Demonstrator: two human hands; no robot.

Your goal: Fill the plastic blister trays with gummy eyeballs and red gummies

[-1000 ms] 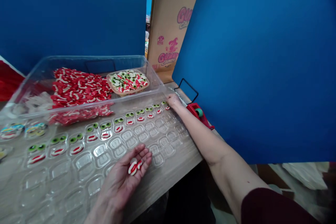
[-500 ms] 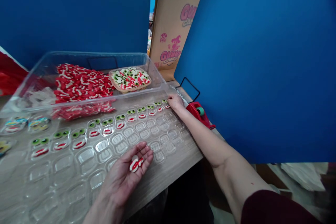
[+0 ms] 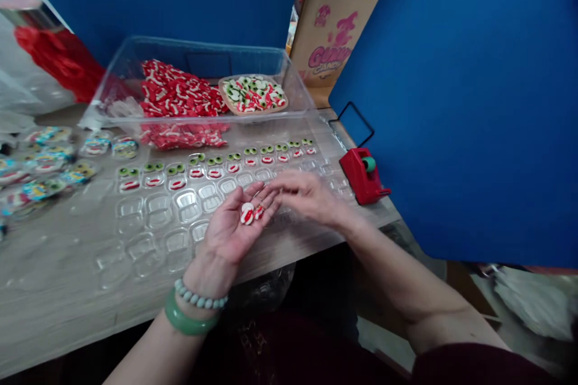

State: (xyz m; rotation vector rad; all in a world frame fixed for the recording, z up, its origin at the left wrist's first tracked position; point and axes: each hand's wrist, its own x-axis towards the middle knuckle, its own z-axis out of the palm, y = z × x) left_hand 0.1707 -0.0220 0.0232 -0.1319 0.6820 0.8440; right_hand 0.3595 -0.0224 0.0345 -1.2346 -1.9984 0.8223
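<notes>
My left hand (image 3: 232, 234) is palm up over the table, cupping a few red-and-white lip-shaped gummy candies (image 3: 247, 214). Just beyond its fingertips, my right hand (image 3: 309, 195) is smeared by motion; whether its fingers pinch anything does not show. Beneath both hands lie clear plastic blister trays (image 3: 158, 210) with moulded compartments. Their far row carries green eye gummies (image 3: 176, 169) above red-and-white lip gummies (image 3: 177, 184), all along to the right end. The nearer compartments show bare plastic.
A large clear bin (image 3: 266, 117) at the back contains a heap of red-and-white gummies (image 3: 180, 90) and a small tub (image 3: 226, 105) of mixed gummies. Wrapped candy packs (image 3: 45, 162) lie left. A red tape dispenser (image 3: 361, 177) stands right, before blue panels (image 3: 451, 102) and a carton (image 3: 334, 30).
My right hand has come back from the far row's right end to beside my left hand. The last lip gummy there is now uncovered. The view has shifted, showing more of the left side.
</notes>
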